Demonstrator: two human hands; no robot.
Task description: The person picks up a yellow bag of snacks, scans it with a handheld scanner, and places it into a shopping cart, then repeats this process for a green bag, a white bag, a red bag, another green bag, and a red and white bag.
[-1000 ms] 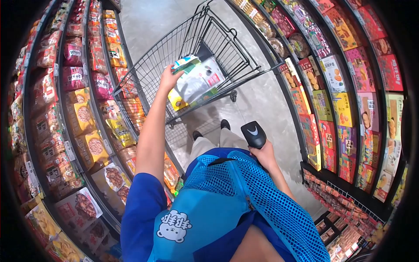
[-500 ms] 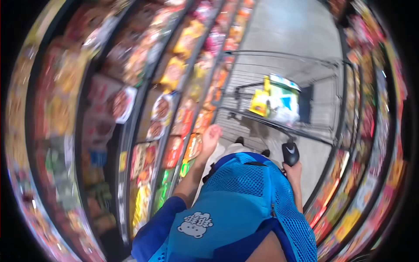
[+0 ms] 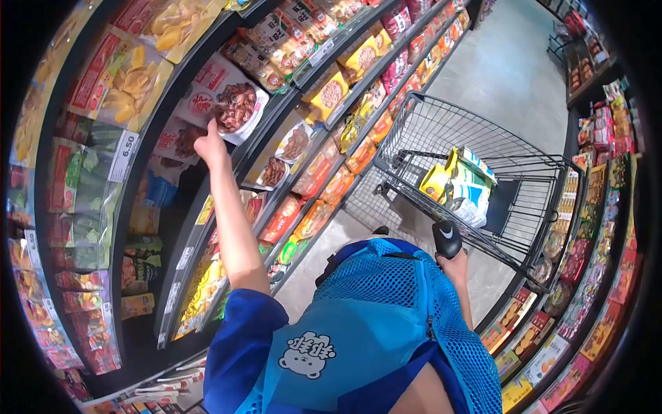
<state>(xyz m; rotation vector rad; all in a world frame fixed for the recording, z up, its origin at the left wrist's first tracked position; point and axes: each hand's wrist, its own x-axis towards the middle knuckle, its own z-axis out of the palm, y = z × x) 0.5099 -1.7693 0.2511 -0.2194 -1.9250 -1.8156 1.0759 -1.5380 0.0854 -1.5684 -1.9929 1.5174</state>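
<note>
On the left shelf, a white package with brown pieces [image 3: 238, 109] lies tilted over the shelf edge. My left hand [image 3: 212, 146] is at its lower corner, thumb and forefinger together on the edge; part of the grip is hidden. Beside my body, my right hand [image 3: 452, 265] is wrapped round the lower end of a black object with a white swoosh mark [image 3: 447, 237]. Beyond it stands a wire shopping cart [image 3: 500, 134] holding a yellow package [image 3: 435, 181] and a blue and white package [image 3: 473, 186].
Shelves of packaged snacks line the left side, with a price tag [image 3: 123, 156] on one edge. More shelves with packets [image 3: 594, 231] run along the right. Grey floor [image 3: 516, 65] extends beyond the cart.
My left hand has moved up and left from beside my body to the white package. The shelves and cart appear shifted in view and sharper. My right hand keeps hold of the black object.
</note>
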